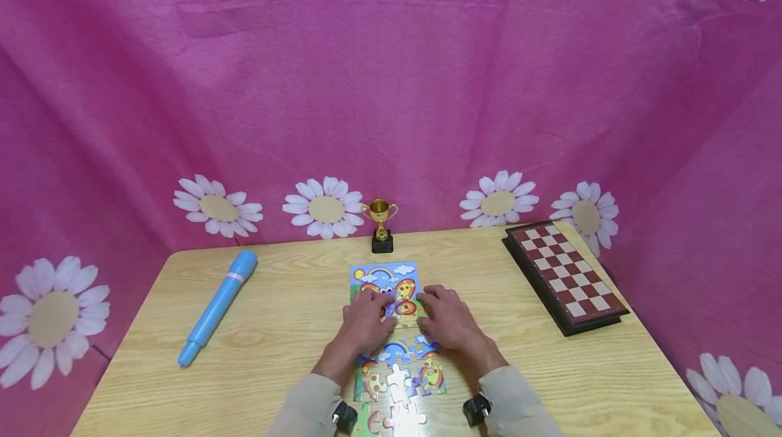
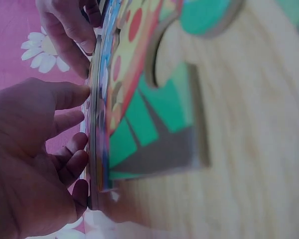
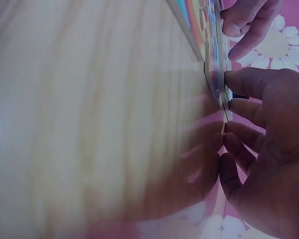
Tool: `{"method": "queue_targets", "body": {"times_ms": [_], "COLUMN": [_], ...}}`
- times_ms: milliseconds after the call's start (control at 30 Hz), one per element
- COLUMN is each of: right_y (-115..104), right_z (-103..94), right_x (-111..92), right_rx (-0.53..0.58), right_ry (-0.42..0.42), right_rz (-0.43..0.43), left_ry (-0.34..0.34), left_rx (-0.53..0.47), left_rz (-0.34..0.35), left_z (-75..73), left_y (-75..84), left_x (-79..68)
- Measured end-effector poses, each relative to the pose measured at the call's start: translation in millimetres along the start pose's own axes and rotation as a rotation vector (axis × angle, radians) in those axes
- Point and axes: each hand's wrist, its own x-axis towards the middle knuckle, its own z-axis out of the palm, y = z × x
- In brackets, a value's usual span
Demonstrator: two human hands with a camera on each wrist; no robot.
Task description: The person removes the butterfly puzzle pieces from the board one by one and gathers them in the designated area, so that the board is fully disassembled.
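Note:
A square picture puzzle (image 1: 405, 290) with a butterfly, rainbow and sun lies flat on the table, in the middle. My left hand (image 1: 364, 321) rests on its left part, fingers loosely bent and covering some of the picture. At its right edge, my right hand (image 1: 451, 318) touches down with relaxed fingers. Between my forearms lie several jigsaw pieces (image 1: 398, 383), some joined, with gaps among them. The left wrist view shows a green corner piece (image 2: 159, 134) close up. In the right wrist view, fingertips (image 3: 233, 78) touch the puzzle's edge and the tabletop.
A wooden table (image 1: 293, 301) bears everything. A small gold trophy cup (image 1: 381, 223) stands at the back. To the left lies a long blue marker-shaped tube (image 1: 216, 308); to the right, a folded checkered board case (image 1: 565, 277). A pink daisy-patterned cloth (image 1: 391, 98) hangs behind.

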Motion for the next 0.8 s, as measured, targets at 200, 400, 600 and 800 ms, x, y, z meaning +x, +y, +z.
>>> {"method": "queue_targets", "body": {"times_ms": [200,400,600,800], "right_y": [1,-1,0,0], "right_z": [0.2,-0.3,-0.9,-1.9], "right_x": [-2,-2,-1,-1], "right_rx": [0.019,0.019,0.005,-0.003], "right_ry": [-0.027,-0.036,-0.038,-0.041], "right_rz": [0.022,0.016,0.01,-0.002], "left_ry": [-0.002,-0.019,-0.006,0.05], "left_rx": [0.024,0.021,-0.019,-0.087], "left_rz": [-0.014,-0.061,-0.095,-0.092], "left_z": [4.2,3.5,2.0,4.5], "left_y": [3.2,5.7,8.7,11.5], "left_x": [3.2,6.2,8.0,7.0]}}
